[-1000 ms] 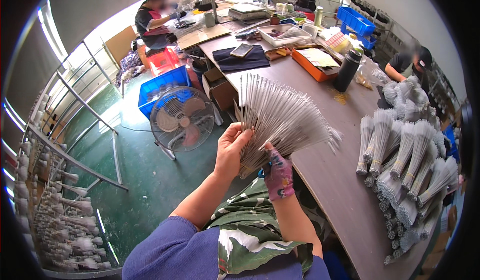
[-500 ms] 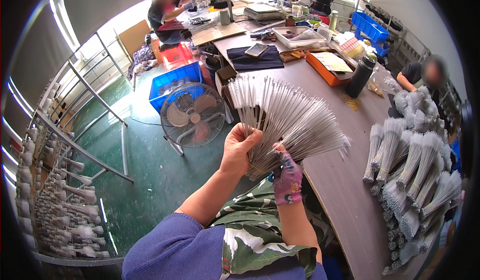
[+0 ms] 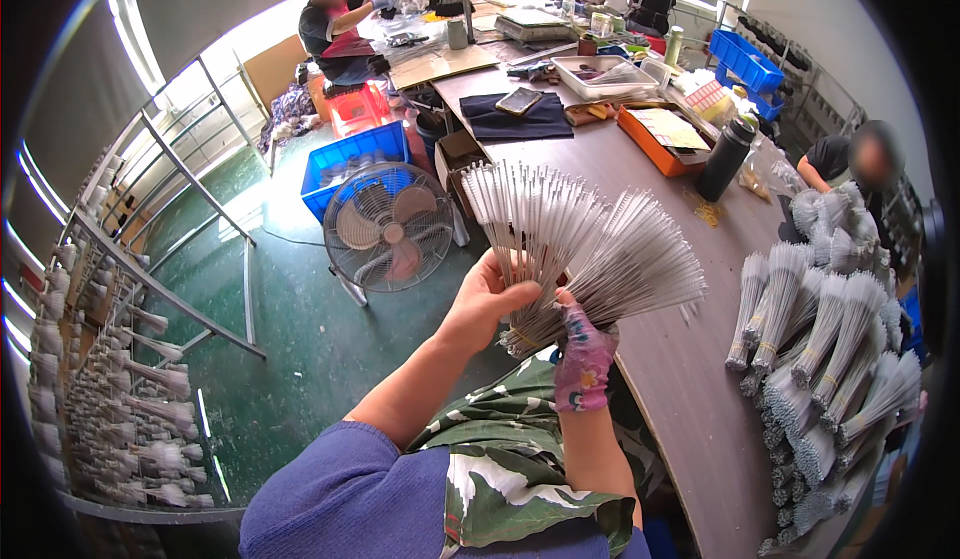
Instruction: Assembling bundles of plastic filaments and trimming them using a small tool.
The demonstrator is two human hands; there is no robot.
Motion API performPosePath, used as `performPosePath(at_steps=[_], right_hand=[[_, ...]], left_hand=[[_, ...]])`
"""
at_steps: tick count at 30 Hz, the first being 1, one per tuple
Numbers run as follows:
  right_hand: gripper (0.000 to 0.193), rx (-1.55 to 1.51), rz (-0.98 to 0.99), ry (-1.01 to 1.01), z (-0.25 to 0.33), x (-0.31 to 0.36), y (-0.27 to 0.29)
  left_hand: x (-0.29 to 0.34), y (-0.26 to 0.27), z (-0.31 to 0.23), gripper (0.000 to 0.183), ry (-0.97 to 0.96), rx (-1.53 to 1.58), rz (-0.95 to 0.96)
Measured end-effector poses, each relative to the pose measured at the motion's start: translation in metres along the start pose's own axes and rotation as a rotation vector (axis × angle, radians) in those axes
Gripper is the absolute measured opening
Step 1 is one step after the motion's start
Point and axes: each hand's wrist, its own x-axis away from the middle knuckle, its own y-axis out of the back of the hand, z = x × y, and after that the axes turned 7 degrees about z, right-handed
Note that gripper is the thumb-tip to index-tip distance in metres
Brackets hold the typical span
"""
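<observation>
A large bundle of thin wire brushes with pale bristled ends (image 3: pixel 640 254) fans out in front of me, its gathered wire ends pointing down toward my lap. My bare left hand (image 3: pixel 490 299) grips the left portion, the thumb pressed across the wires. My right hand (image 3: pixel 583 354), in a pink patterned fingerless glove, closes round the lower right part of the same bundle. A notch separates the fan into two spreads between the hands. The fingers behind the wires are hidden.
To my right, banded brush bundles (image 3: pixel 840 359) are heaped on the table (image 3: pixel 665 379). A black bottle (image 3: pixel 727 157) and orange box (image 3: pixel 660 149) stand farther back. A floor fan (image 3: pixel 390 229) and blue crate (image 3: pixel 350 164) are at left. Co-workers sit around the table.
My left hand has shifted slightly right, and the left spread of brushes has gathered fuller, with a clearer notch between the two spreads. The right hand stays nearly in place.
</observation>
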Motion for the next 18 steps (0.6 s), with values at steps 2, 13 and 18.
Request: performPosePath(at_steps=[2, 13, 18], right_hand=[[0.038, 0.009, 0.017, 0.007, 0.000, 0.000, 0.000], [0.027, -0.015, -0.009, -0.052, 0.000, -0.005, 0.002], [0.028, 0.014, 0.030, -0.014, 0.000, -0.007, 0.005]], left_hand=[[0.000, 0.008, 0.004, 0.024, -0.039, -0.155, 0.043], [0.005, 0.014, -0.004, 0.027, 0.032, -0.247, 0.009], [0.005, 0.012, -0.004, 0.023, 0.008, -0.193, 0.049]])
